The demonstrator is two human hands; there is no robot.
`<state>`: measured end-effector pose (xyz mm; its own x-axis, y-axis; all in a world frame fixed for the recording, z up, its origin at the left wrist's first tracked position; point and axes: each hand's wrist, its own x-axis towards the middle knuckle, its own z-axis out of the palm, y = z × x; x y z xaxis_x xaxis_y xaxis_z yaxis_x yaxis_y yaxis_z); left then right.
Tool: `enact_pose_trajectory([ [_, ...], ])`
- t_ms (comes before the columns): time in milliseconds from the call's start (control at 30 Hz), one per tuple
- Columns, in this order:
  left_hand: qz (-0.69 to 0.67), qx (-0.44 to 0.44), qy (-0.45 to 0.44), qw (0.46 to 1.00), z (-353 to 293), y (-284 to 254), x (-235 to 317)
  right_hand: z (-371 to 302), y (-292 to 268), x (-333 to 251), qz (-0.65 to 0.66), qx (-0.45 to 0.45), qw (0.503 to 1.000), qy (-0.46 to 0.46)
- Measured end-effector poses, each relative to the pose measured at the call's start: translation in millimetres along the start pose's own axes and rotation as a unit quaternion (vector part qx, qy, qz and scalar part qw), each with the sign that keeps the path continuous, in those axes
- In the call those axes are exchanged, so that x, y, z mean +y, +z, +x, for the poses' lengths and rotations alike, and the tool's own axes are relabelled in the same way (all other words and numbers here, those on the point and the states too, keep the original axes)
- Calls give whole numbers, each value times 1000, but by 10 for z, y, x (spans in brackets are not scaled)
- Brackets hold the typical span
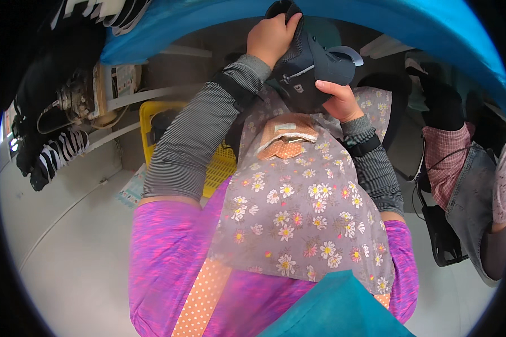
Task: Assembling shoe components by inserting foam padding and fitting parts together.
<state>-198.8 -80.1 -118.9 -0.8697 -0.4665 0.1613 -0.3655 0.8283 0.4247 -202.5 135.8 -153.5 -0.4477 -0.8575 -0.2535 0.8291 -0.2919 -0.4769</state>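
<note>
At the top centre, both of my hands hold a dark sewn fabric piece [298, 76] that looks like a shoe upper. It has mesh, a thin pale line, a small pale mark and a curved whitish edge at its right side. My left hand [272, 38] is closed round its far upper part. Lower down, my right hand [341, 101] pinches the near right side, its thumb on top and the other fingers mostly hidden behind. The piece is held above my lap, over a grey flowered apron [298, 219] with an orange dotted pocket [287, 135].
A blue cloth-covered edge [208, 25] curves across the far side. On the left are a yellow plastic basket [146, 123], a machine part [73, 101] and black-and-white striped pieces [62, 150]. At right, another person [461, 163] sits near a black chair frame [441, 236].
</note>
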Motion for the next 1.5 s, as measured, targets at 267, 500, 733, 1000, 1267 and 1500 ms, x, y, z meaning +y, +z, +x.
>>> enact_pose_trajectory([
  [267,-30,-25,-26,999,-43,64,-58,-6,-71,50,-12,2,1000,22],
  [500,-10,1,-22,1000,-56,-214,160,-4,-159,106,-128,8,990,-52],
  [733,-2,18,-12,1000,-14,-262,129,-26,24,-16,-36,14,999,2],
  [1000,-42,21,133,990,14,56,-107,-35,-12,31,-80,-5,997,-12],
  [1267,-29,-22,23,999,13,51,-130,-32,-51,22,-32,-2,999,23],
  [1500,-47,41,-6,998,-71,-216,162,-69,58,-31,-19,-36,998,-40],
])
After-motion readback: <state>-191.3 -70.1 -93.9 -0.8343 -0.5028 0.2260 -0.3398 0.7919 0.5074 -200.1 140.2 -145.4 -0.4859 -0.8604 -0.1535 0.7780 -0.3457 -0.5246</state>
